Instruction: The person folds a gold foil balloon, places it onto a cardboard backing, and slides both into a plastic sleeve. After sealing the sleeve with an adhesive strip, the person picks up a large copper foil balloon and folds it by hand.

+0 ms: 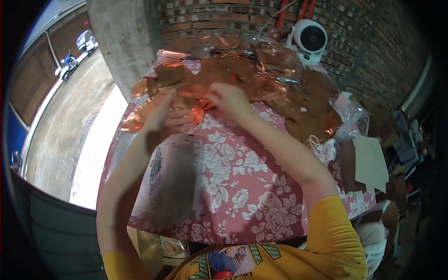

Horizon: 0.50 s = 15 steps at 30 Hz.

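Shiny copper-orange film [198, 93] lies between my two hands above the far half of the table, its exact shape blurred. My left hand [173, 119] is at its left edge, with the thumb raised and the fingers spread. My right hand [228, 99] is curled, its thumb and fingertips pinched at the film's right side. Brown and copper pieces [228, 69], some glossy, are heaped behind and around the hands. Below my left forearm lies a stack of clear plastic bags [179, 175] with printed text on one side.
The table has a pink floral cloth [240, 172]. A white fan-like device [311, 39] stands at the back right by the brick wall. At the right are crumpled clear plastic [353, 116], white string [324, 148] and a cream card [370, 161]. A concrete pillar [126, 42] rises at the left.
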Tool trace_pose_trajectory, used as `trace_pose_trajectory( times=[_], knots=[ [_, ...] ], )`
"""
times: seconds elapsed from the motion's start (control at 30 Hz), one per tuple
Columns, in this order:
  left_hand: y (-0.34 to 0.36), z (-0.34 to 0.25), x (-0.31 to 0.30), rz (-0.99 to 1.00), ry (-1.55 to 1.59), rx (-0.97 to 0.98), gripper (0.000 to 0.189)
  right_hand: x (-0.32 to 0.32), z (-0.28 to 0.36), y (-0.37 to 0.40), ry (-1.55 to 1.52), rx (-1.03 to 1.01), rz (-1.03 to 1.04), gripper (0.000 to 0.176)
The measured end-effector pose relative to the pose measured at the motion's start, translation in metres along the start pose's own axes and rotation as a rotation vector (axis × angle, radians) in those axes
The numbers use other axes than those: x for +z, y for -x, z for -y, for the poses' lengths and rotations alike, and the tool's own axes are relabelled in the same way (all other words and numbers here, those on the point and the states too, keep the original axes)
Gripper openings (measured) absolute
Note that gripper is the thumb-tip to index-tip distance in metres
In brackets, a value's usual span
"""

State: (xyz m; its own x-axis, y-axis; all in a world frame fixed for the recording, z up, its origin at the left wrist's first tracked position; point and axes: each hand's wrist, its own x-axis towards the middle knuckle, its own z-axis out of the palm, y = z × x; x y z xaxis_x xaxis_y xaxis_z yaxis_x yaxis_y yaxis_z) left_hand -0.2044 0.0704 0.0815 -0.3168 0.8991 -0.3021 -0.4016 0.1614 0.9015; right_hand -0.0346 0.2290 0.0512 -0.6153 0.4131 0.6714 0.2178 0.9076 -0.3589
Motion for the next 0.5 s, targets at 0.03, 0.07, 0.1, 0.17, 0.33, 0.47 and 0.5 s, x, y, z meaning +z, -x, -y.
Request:
trace_pose_trajectory(
  times=[0.03, 0.07, 0.1, 0.17, 0.33, 0.47, 0.5],
  knots=[
    [-0.007, -0.003, -0.001, 0.027, 0.029, -0.039, 0.055, 0.002, 0.016, 0.01, 0.032, -0.12, 0.003, 0.021],
    [-0.023, -0.003, -0.015, 0.101, 0.045, -0.105, 0.052, -0.007, 0.04, 0.02, 0.033, -0.044, 0.141, 0.018],
    [-0.035, -0.002, -0.026, 0.174, 0.058, -0.172, 0.049, -0.007, 0.045, 0.032, 0.049, -0.299, 0.035, 0.02],
    [-0.02, -0.002, -0.015, 0.217, 0.112, -0.117, 0.04, -0.007, 0.054, 0.05, 0.019, -0.357, 0.039, 0.02],
    [0.006, 0.012, -0.02, 0.22, -0.24, -0.037, 0.042, -0.024, 0.061, 0.088, -0.021, -0.343, 0.032, 0.02],
    [0.035, 0.022, 0.003, 0.155, -0.211, -0.06, 0.037, -0.031, 0.073, 0.1, 0.101, -0.389, 0.06, 0.019],
    [0.035, 0.024, 0.002, 0.158, -0.214, -0.06, 0.037, -0.039, 0.08, 0.102, 0.066, -0.313, 0.174, 0.023]
  ],
)
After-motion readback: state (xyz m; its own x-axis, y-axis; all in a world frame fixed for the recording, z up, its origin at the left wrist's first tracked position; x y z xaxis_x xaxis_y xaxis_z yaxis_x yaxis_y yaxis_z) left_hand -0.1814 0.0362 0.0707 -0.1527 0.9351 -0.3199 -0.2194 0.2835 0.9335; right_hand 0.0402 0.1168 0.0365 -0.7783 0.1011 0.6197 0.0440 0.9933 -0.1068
